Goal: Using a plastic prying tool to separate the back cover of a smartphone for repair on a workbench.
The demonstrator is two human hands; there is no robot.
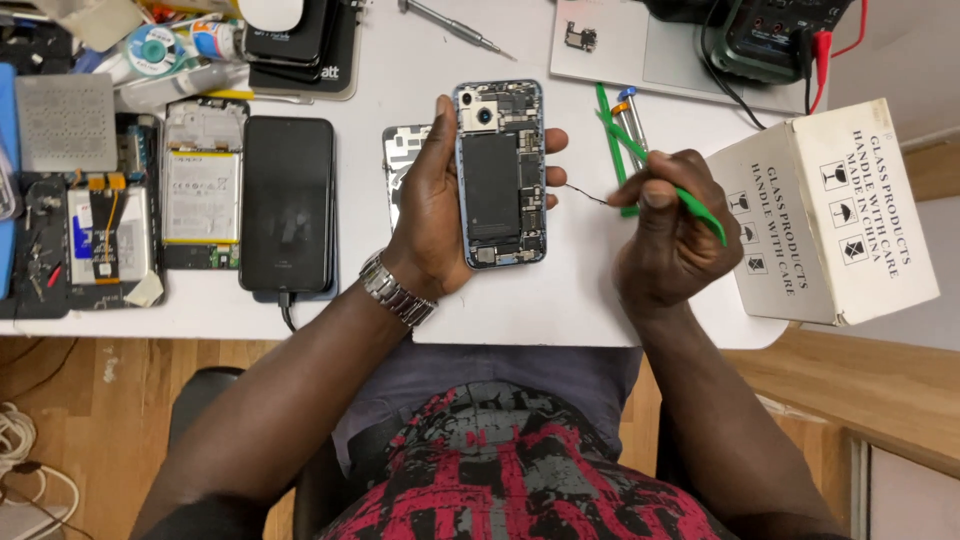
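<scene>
Above the near edge of the white worktop (520, 310), the left hand (432, 215) is clamped around an opened blue-framed smartphone with its back off and its dark battery and circuit boards bared (500, 175), held upright off the surface, thumb on one long edge and fingertips on the other. Just to its right, the right hand (668, 230) is closed on a green plastic pry tool (700, 208), and a thin black wire-like strand (585, 194) runs between that hand and the phone's edge. A hard tug could snap the strand or tear whatever it joins inside. The phone is pinched only at its edges, so a slackened grip could drop it onto the worktop, boards exposed. The pry tool's tip, if it slid, might gouge the battery. Farther right, a white cardboard box (830, 215) overhangs the worktop corner and an elbow could knock it off. Farther back lie a loose metal screwdriver (455, 27) and a dark multimeter with red and black leads (775, 35).
</scene>
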